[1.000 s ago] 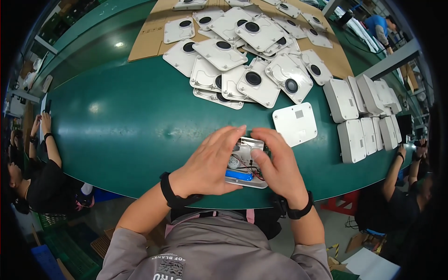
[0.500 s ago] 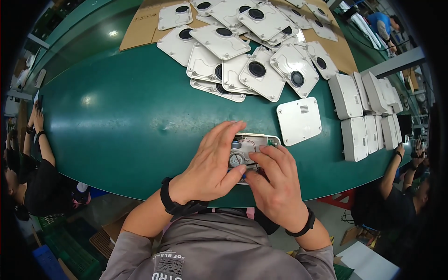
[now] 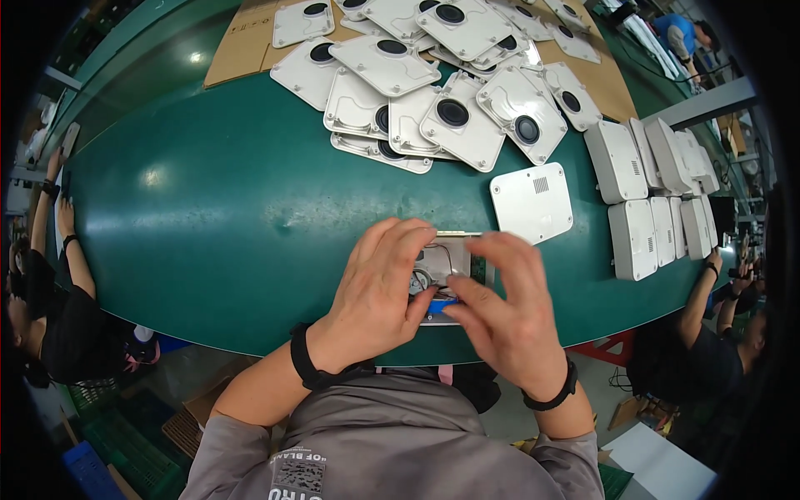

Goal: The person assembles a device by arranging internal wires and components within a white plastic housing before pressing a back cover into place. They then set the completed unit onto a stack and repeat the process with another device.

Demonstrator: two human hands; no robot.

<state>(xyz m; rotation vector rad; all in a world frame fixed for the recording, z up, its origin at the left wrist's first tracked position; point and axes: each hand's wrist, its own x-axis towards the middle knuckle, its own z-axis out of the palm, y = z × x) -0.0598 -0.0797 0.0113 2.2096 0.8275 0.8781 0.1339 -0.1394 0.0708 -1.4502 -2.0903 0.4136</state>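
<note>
In the head view, we see a green table [image 3: 208, 217] with a curved near edge, its surface glossy under overhead light. Our left hand [image 3: 379, 287] and right hand [image 3: 500, 312] both rest on an open white device [image 3: 454, 254] near that edge, fingers bent and pinching at its wiring and a blue part. A white cover [image 3: 532, 202] lies just beyond. A pile of white speaker panels [image 3: 433, 92] overlaps brown cardboard [image 3: 242, 50] at the far side. Closed white housings [image 3: 658, 192] stand at right. Other people sit at both ends.
</note>
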